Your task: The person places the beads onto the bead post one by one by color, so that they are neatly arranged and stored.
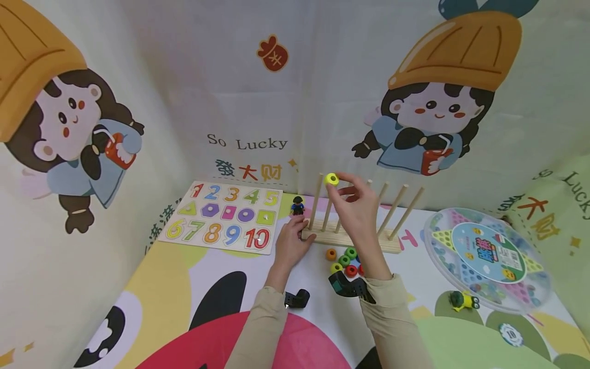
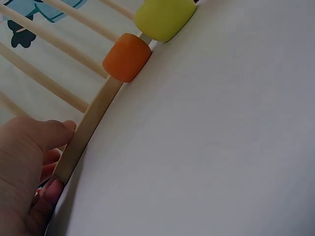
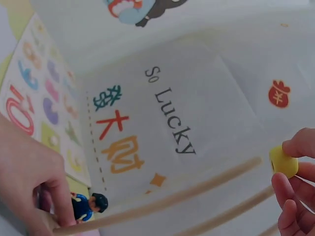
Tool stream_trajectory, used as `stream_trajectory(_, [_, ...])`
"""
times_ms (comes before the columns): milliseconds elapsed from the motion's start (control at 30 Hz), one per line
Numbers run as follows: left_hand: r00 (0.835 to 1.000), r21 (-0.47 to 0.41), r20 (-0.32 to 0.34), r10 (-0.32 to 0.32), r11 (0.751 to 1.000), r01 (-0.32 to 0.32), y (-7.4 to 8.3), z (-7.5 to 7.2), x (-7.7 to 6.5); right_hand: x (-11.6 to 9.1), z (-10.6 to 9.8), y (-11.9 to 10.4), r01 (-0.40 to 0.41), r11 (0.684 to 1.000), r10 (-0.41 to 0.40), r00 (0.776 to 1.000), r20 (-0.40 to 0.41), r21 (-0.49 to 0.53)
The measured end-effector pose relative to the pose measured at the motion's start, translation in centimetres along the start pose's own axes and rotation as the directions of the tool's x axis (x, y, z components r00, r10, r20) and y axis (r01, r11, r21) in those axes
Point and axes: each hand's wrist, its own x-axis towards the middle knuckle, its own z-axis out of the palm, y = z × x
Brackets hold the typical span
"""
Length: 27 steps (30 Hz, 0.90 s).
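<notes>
My right hand pinches a yellow bead between thumb and fingers, level with the top of the leftmost peg. In the right wrist view the yellow bead sits just beyond that peg's tip, its hole turned toward the peg. My left hand grips the left end of the wooden peg stand; in the left wrist view the thumb lies on the base with fingers behind it. Orange, green, yellow and red beads lie in a cluster before the stand.
A number puzzle board lies left of the stand, with a small toy figure between them. To the right are a round game board and a yellow-and-black toy. A printed cloth hangs close behind the stand.
</notes>
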Motion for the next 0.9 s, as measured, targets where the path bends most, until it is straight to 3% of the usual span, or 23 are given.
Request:
stream_trajectory(333, [1.0, -0.027, 0.017, -0.017, 0.999, 0.017, 0.0, 0.2, -0.1, 2.1, 1.5, -0.2, 0.006, 0.999, -0.006, 1.0, 0.004, -0.044])
stream_trajectory(767, [1.0, 0.002, 0.01, -0.003, 1.0, 0.003, -0.3, 0.3, 0.3, 1.7, 2.6, 0.6, 0.022, 0.992, -0.02, 1.0, 0.02, -0.126])
stream_trajectory(900, [1.0, 0.003, 0.002, -0.006, 1.0, 0.006, -0.5, 0.2, 0.3, 1.6, 2.3, 0.5, 0.025, 0.994, -0.023, 0.999, 0.026, -0.108])
